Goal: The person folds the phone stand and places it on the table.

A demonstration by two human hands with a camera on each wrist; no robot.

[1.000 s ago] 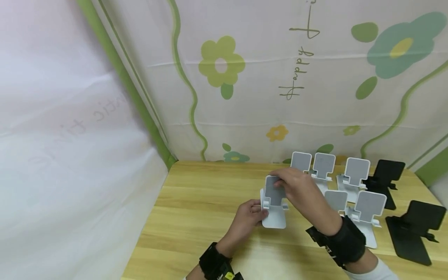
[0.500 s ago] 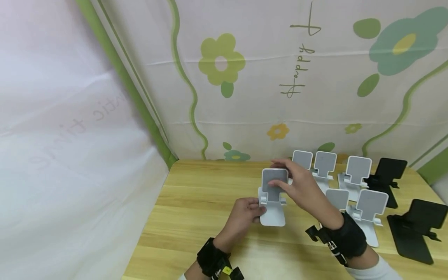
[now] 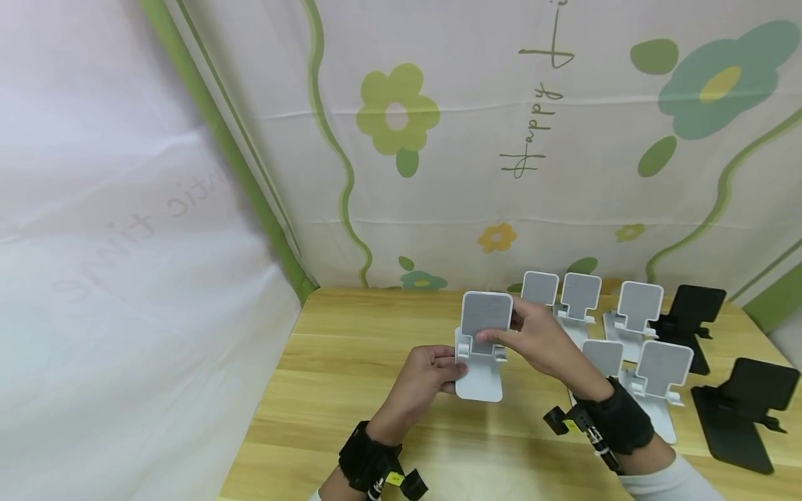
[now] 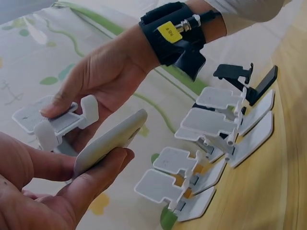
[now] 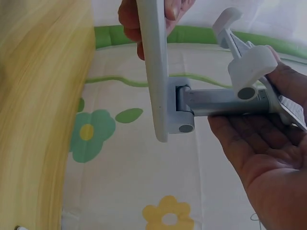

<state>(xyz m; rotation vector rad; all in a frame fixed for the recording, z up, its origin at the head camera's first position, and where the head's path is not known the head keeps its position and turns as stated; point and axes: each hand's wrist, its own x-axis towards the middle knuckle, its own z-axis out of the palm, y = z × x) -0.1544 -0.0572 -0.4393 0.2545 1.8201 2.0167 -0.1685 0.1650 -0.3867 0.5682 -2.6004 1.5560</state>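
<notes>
The head view looks forward and down over the worktop (image 3: 338,348); both wrist views, rolled and much closer, face the white phone stand (image 3: 487,313) all three share.

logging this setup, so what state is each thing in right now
Held white stand: unfolded, lifted off the table
Left hand: gripping that stand's base
Right hand: holding its upper part, thumb on the grey pad
Five other white stands: unfolded, on the table
Two black stands: unfolded, on the table
Black wristbands: strapped on both wrists
</notes>
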